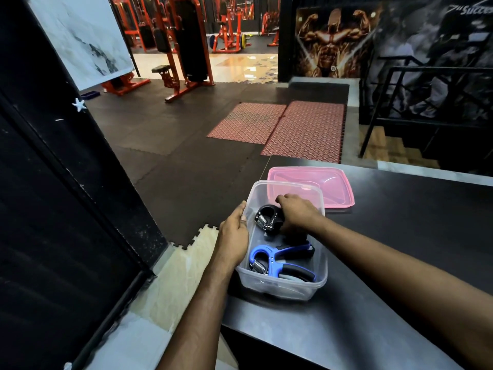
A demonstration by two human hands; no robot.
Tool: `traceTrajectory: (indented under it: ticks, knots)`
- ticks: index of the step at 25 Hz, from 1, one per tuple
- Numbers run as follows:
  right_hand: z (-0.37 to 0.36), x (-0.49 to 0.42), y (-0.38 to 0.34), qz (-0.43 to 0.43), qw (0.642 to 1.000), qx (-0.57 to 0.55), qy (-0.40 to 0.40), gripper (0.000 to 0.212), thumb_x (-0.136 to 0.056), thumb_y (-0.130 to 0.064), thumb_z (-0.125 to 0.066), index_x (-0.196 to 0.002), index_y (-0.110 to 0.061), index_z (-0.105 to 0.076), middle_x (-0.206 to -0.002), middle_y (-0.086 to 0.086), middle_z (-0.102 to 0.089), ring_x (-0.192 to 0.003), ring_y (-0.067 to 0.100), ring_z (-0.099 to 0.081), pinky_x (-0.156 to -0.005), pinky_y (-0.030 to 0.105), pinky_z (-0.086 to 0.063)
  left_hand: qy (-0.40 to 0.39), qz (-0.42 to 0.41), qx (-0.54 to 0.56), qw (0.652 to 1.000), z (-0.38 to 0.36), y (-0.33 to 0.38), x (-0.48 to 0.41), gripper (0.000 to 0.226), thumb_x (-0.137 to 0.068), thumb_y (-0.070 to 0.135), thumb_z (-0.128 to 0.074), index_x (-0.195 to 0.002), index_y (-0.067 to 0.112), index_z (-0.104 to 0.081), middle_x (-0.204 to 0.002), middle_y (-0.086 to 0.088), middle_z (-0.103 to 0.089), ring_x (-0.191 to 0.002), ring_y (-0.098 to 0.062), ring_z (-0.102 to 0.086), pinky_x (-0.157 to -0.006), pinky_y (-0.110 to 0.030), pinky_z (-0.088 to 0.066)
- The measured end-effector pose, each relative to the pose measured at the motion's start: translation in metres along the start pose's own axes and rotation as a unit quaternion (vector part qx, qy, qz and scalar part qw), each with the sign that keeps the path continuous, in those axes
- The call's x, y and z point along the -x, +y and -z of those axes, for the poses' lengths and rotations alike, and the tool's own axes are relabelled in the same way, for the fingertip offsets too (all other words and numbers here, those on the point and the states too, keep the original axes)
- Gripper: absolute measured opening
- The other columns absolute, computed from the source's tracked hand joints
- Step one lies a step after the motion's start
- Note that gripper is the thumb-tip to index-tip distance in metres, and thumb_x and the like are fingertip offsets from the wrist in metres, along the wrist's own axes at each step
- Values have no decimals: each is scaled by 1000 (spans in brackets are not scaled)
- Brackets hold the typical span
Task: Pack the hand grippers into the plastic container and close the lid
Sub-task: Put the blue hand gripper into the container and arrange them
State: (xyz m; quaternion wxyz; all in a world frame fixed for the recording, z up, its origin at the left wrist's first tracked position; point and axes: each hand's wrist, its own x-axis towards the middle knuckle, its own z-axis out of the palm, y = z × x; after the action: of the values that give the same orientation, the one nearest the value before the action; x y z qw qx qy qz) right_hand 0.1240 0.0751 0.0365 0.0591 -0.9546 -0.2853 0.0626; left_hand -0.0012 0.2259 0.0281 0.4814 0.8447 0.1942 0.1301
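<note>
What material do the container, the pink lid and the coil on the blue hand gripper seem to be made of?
Container: clear, slightly cloudy plastic; its contents show through the walls.
Pink lid: translucent glossy plastic with soft highlights.
Coil of the blue hand gripper: probably steel, as it is bright and silvery.
</note>
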Motion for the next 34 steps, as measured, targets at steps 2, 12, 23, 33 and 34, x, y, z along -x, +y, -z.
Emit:
traceTrajectory:
  ticks: [2,12,23,33,34]
  knots:
    - [14,11,3,-27,991,-59,121,56,-68,-33,-71,-120,-16,-59,-119,8,-64,-114,31,-56,-92,41,-48,-2,0,-10,1000,0,-1,-2,46,-98,15,-39,-141,25,-48,-142,-4,-55,-131,-22,-51,-105,-19,-30]
    - [0,67,46,-293,887,-291,206,32,-82,-23,-57,-111,-13,-65,-109,18,-71,-103,42,-63,-85,40,-51,-59,-59,-166,983,-2,25,12,62,-90,12,-36,-148,28,-27,-122,-22,-60,-107,-41,-61,-81,-37,-46]
    - [31,140,149,-361,838,-300,280,20,-77,-13,-55,-87,-12,-72,-89,16,-74,-86,39,-66,-70,32,-49,-119,-138,-146,972,-108,95,40,72,-81,-1,-35,-149,23,-31,-116,-21,-63,-106,-41,-61,-83,-40,-48]
    - [36,179,227,-371,837,-303,264,24,-78,-12,-55,-93,-13,-74,-93,15,-74,-88,38,-67,-71,29,-48,-118,-146,-160,969,-188,136,57,71,-81,-1,-36,-148,23,-33,-121,-23,-62,-110,-42,-60,-89,-42,-49]
    - [35,179,232,-371,838,-304,261,23,-78,-13,-55,-93,-14,-74,-92,15,-74,-87,37,-67,-69,28,-46,-116,-144,-160,970,-193,139,57,70,-82,-1,-37,-147,23,-34,-122,-22,-63,-110,-41,-60,-89,-42,-49]
